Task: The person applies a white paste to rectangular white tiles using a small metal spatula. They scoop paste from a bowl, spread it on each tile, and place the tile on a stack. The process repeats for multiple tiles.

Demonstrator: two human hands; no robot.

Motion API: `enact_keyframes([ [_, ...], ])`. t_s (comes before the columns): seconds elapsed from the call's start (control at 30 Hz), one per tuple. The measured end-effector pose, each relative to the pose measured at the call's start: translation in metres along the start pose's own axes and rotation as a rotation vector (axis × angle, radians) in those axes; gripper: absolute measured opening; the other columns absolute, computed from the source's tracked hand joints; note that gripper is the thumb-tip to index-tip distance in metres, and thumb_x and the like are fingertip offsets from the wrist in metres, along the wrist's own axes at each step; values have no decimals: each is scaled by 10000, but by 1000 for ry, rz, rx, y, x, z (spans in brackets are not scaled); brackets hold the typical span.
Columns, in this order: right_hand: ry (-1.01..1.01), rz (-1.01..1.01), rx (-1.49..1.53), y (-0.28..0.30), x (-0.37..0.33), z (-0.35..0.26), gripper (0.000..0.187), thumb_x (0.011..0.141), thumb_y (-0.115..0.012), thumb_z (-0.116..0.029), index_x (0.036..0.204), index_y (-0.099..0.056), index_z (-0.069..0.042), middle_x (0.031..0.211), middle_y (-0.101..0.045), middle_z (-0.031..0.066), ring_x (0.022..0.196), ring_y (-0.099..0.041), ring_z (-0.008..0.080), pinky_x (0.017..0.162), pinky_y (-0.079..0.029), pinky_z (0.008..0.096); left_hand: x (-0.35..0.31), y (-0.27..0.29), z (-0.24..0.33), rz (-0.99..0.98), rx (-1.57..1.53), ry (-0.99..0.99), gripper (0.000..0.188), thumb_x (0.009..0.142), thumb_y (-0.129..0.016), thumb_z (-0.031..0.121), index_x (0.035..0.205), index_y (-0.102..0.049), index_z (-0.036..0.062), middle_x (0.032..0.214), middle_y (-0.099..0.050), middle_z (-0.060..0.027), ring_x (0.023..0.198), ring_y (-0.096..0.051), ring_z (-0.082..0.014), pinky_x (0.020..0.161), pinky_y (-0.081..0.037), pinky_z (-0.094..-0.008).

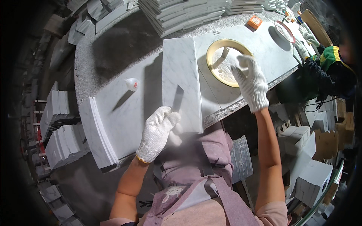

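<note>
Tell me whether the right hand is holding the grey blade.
No, the left hand grips the grey blade, while the right hand is by the yellow-rimmed bowl.

Over the tabletop (135, 126), the gloved left hand (158, 130) grips a flat grey blade (178, 98) above a veined marble slab (180, 67), whose near end reaches the tabletop's near edge. The right hand (253, 84), also gloved, has its fingers bent over the near rim of a yellow-rimmed bowl (208, 56) of white powder (222, 67). Whether it holds anything is unclear. A small white bottle (132, 84) stands left of the slab; thin tiles (98, 132) line the tabletop's left edge. Along the far edge rise stacked tiles (188, 17); toward the right end lie an orange box (254, 22) and a red-rimmed bowl (284, 31).
</note>
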State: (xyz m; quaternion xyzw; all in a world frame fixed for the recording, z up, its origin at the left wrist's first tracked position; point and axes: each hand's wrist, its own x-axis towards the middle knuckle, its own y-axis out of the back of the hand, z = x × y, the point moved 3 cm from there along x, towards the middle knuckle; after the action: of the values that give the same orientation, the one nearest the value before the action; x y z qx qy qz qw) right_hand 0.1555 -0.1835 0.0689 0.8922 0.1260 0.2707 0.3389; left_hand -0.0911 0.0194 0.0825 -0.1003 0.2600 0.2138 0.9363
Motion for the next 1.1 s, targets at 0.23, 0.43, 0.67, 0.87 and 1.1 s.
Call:
enact_keyframes([
  [0.23, 143, -127, -317, -40, 67, 8, 263, 1019, -655, -221, 1242, -711, -93, 1146, -742, 151, 1057, -718, 354, 883, -574, 447, -8, -6, 2, 68, -54, 85, 388, 1042, -725, 330, 1218, -639, -5, 691, -615, -47, 420, -523, -100, 398, -462, -279],
  [0.43, -41, -93, 111, 11, 51, -8, 213, 1045, -675, -155, 1227, -719, -53, 995, -770, 85, 833, -735, 143, 700, -568, 286, -5, -3, 9, -25, 140, -26, 451, 1070, -608, 237, 1395, -544, -70, 902, -658, -59, 627, -613, -103, 595, -524, -267],
  [0.67, -621, -40, 925, -10, -85, -76, 179, 1022, -706, -73, 1191, -676, -25, 983, -731, 59, 765, -699, 93, 647, -561, 226, 7, 7, 10, -145, 205, 83, 471, 1044, -612, 221, 1399, -511, -71, 907, -677, -89, 576, -637, -143, 590, -539, -289],
  [0.87, -331, -248, 500, -48, -107, -87, 367, 1006, -692, -26, 1370, -652, -57, 920, -724, 45, 752, -669, 76, 693, -551, 254, 3, 13, 9, -87, 141, 177, 385, 1034, -659, 224, 1292, -551, -41, 859, -658, -83, 522, -607, -144, 494, -519, -295],
  [1.1, 100, -326, 299, -30, -108, -118, 302, 944, -716, 1, 1241, -741, -42, 979, -770, 145, 859, -766, 249, 762, -593, 345, 1, 13, 1, -26, 106, 179, 317, 1037, -671, 226, 1206, -570, -22, 820, -651, -75, 497, -591, -139, 485, -502, -287],
])
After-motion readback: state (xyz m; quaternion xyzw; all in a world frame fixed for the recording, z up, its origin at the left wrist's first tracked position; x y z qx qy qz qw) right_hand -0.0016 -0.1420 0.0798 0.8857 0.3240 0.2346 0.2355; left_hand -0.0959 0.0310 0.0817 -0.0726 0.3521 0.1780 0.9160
